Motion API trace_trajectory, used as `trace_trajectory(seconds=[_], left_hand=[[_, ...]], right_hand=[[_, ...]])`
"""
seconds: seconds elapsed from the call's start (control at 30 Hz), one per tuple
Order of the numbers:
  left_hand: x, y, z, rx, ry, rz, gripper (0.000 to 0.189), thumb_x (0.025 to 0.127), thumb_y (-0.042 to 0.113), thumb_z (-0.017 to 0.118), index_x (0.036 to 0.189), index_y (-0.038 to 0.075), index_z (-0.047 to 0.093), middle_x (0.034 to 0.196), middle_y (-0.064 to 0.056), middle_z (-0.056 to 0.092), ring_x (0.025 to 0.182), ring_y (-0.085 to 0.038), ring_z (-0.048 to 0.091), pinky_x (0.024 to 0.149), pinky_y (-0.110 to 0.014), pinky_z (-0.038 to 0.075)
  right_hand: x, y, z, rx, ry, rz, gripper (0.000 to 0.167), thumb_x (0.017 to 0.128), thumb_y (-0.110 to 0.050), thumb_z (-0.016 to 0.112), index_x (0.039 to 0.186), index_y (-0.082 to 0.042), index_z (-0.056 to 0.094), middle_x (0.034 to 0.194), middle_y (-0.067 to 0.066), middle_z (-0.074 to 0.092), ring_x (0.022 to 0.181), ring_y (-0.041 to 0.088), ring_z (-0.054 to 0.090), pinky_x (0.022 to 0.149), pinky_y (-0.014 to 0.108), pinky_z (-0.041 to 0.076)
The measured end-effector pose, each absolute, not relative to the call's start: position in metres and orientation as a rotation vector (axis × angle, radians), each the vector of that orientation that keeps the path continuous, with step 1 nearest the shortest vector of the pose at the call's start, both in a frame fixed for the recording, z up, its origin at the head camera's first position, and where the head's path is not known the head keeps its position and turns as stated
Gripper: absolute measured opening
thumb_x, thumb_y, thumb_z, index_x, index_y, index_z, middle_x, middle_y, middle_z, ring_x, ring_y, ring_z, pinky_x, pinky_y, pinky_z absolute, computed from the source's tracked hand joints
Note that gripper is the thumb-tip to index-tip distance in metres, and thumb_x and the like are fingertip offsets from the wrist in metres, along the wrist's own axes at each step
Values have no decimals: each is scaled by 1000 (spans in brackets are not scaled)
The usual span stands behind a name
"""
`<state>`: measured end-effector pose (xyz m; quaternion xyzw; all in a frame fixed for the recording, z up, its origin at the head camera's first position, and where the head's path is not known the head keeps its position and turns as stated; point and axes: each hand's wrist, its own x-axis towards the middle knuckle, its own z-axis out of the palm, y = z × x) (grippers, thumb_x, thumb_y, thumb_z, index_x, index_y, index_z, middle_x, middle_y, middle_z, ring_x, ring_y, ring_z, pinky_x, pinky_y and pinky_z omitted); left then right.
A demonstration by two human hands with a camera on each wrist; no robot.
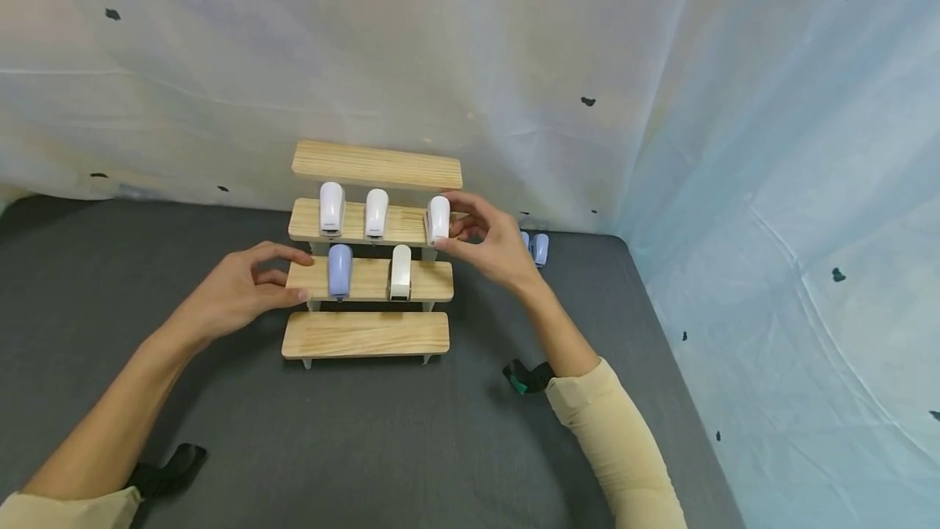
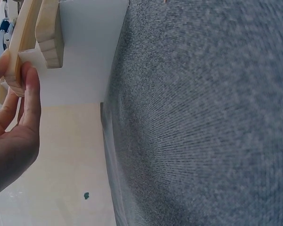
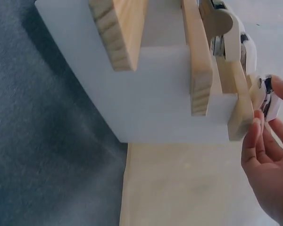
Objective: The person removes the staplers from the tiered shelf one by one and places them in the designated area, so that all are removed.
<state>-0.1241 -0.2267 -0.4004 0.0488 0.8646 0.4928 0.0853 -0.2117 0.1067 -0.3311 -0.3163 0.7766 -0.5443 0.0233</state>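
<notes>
Sleeves (image 1: 615,439) flank open surface (image 1: 352,431) before the rack (image 1: 365,333); left fingers (image 1: 277,252) pinch its left edge, right fingers (image 1: 461,247) a white stapler (image 1: 438,217) at its right edge, long axis front-to-back.

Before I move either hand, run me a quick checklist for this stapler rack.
1. Left hand on the rack: ok, it grips the left end of the second step from the bottom.
2. Right hand on a stapler: ok, it pinches the rightmost white stapler.
3. That stapler settled flat: cannot tell.
4. Lower pair apart: ok, a gap separates the blue stapler and lower white stapler.
5. Every stapler racked: not ok, another blue stapler is on the table.
</notes>
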Motion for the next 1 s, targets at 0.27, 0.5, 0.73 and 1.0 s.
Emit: trace_trajectory(seconds=[0.27,0.5,0.73,1.0], left_hand=[[-125,-227,-401,137,2581,1464,56,90,33,76,135,10,53,106,-13,72,92,-22,70,71,-30,48],[-125,-227,-400,133,2555,1492,55,91,32,76,136,11,53,112,-14,70,94,-22,70,76,-32,50],[-125,-227,-400,128,2555,1487,57,90,33,76,137,10,53,116,-16,68,93,-17,69,75,-33,50],[-125,-226,-400,124,2566,1481,55,90,32,76,135,11,54,115,-16,69,92,-16,69,75,-30,50]], right_hand=[[-215,123,-341,-1071,2436,-1641,56,86,3,75,137,5,53,126,22,60,89,32,61,77,39,48],[-211,134,-341,-1030,2465,-1618,57,86,4,74,138,5,52,129,23,59,93,36,63,78,36,48],[-211,142,-342,-986,2427,-1660,57,87,5,73,139,5,50,130,23,58,96,38,63,82,44,50],[-208,154,-348,-927,2492,-1603,56,86,3,75,137,4,53,128,22,60,96,36,66,82,39,52]])
